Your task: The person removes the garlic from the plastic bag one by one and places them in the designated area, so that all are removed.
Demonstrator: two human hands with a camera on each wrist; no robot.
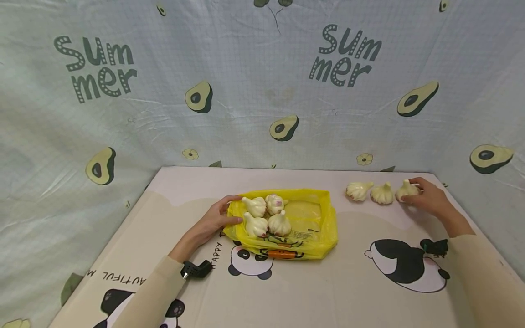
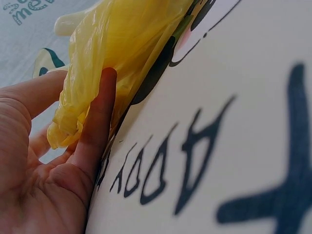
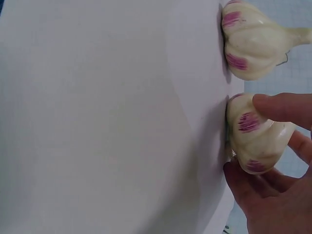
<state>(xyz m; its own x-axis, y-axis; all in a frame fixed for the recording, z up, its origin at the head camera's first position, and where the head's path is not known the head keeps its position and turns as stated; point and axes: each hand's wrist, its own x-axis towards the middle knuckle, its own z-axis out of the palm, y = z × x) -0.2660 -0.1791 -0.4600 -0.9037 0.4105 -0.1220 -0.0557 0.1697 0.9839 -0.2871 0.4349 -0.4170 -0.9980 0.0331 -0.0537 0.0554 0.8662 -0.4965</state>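
A yellow plastic bag (image 1: 326,228) lies spread with its mouth up in the head view, several garlic bulbs (image 1: 279,223) grouped in its left half. My left hand (image 1: 213,223) holds the bag's left edge, and in the left wrist view gathered yellow plastic (image 2: 87,63) sits between thumb and fingers. At the back right, my right hand (image 1: 432,198) grips a garlic bulb (image 3: 258,129) with purple marks, thumb on one side and fingers on the other. Its base is right at the tabletop. Two more bulbs, a middle one (image 1: 382,194) and a left one (image 1: 358,191), stand beside it.
A pale cloth with panda prints (image 1: 251,262) covers the table (image 1: 311,291). Behind and along both sides hangs a curtain (image 1: 242,59) printed with avocados, close to the right hand. A black wrist strap (image 1: 197,269) is on the left wrist.
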